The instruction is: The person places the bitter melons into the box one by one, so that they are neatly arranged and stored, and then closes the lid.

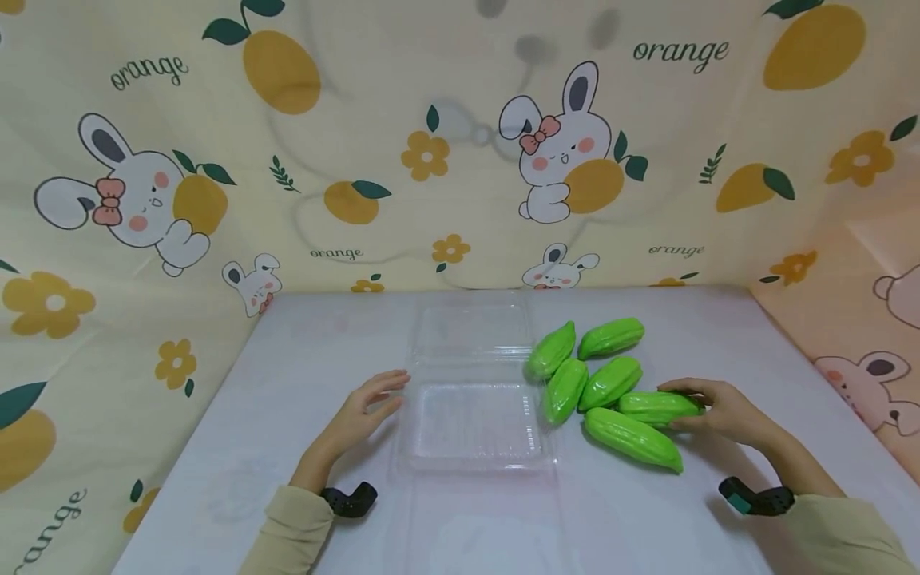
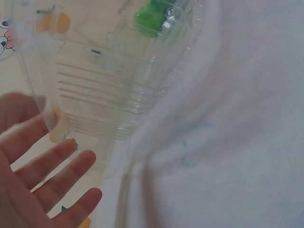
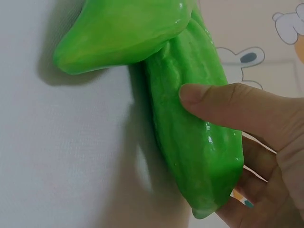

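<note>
One green gourd (image 1: 652,409), partly hidden, pinched in right fingers (image 3: 228,105) | left fingers (image 2: 67,176) spread | clear tray (image 1: 470,423), edges faint

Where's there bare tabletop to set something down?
Free: white table left of the clear container, beyond the left hand; also the far-right corner, between the green vegetables and the patterned cloth, beyond the right hand. Crowded: the container's right side, where vegetables bunch and the right hand grips one.
</note>
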`<state>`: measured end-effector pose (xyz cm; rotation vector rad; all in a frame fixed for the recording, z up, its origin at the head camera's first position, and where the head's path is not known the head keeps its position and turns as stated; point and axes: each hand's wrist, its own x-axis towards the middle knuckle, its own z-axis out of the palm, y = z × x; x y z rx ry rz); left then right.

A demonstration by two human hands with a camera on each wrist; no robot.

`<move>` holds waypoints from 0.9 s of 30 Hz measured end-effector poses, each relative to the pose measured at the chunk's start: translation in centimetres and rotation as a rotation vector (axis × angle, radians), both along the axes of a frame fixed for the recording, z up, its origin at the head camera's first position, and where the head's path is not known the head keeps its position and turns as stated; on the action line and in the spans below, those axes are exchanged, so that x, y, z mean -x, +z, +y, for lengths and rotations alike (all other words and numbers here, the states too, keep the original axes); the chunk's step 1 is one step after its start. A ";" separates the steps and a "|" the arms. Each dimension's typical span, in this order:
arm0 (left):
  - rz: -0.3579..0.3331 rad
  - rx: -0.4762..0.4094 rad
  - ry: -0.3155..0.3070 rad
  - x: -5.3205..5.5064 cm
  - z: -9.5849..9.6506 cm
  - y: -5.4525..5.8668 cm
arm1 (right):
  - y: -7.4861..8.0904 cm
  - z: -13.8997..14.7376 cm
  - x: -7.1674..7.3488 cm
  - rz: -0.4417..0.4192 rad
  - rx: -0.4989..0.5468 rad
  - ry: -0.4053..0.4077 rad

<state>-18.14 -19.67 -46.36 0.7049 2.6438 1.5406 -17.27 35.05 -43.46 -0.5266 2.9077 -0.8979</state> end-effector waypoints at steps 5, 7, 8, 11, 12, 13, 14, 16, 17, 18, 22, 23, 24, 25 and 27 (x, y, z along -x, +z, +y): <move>-0.006 0.034 -0.006 0.0 -0.1 0.1 | 0.1 0.0 0.2 -0.031 0.015 -0.008; 0.002 0.042 -0.005 -0.1 -0.2 0.1 | 0.1 0.0 0.3 -0.026 0.017 -0.007; 0.003 0.041 -0.005 -0.1 -0.3 0.2 | 0.2 0.1 0.4 -0.027 0.018 -0.005; 0.005 0.042 -0.011 -0.1 -0.4 0.1 | 0.4 0.3 0.5 -0.021 0.020 -0.008; 0.002 0.037 -0.015 -0.1 -0.4 0.1 | 0.5 0.4 0.5 -0.022 0.017 -0.006; -0.003 0.031 -0.019 -0.1 -0.5 0.1 | 0.6 0.5 0.5 -0.022 0.020 -0.006; -0.003 0.028 -0.021 -0.1 -0.5 0.1 | 0.7 0.5 0.4 -0.027 0.022 -0.006; -0.011 0.024 -0.027 -0.1 -0.4 0.0 | 1.0 0.6 0.3 -0.033 0.026 -0.009; -0.018 0.021 -0.029 -0.1 -0.4 0.0 | 1.1 0.6 0.3 -0.035 0.029 -0.011; -0.027 0.017 -0.030 -0.1 -0.4 0.0 | 1.2 0.6 0.2 -0.038 0.030 -0.014; -0.061 0.014 -0.035 -0.2 -0.3 0.2 | 1.6 0.8 0.1 -0.011 0.034 -0.022; -0.062 0.014 -0.036 -0.2 -0.3 0.2 | 1.7 0.9 0.0 -0.004 0.035 -0.025; -0.066 0.011 -0.037 -0.2 -0.2 0.3 | 1.7 1.0 0.0 0.002 0.036 -0.027; -0.070 0.009 -0.037 -0.2 -0.2 0.3 | 1.7 1.0 0.0 0.010 0.036 -0.028; -0.074 0.001 -0.034 -0.3 -0.2 0.2 | 1.8 1.0 0.0 0.004 0.030 -0.035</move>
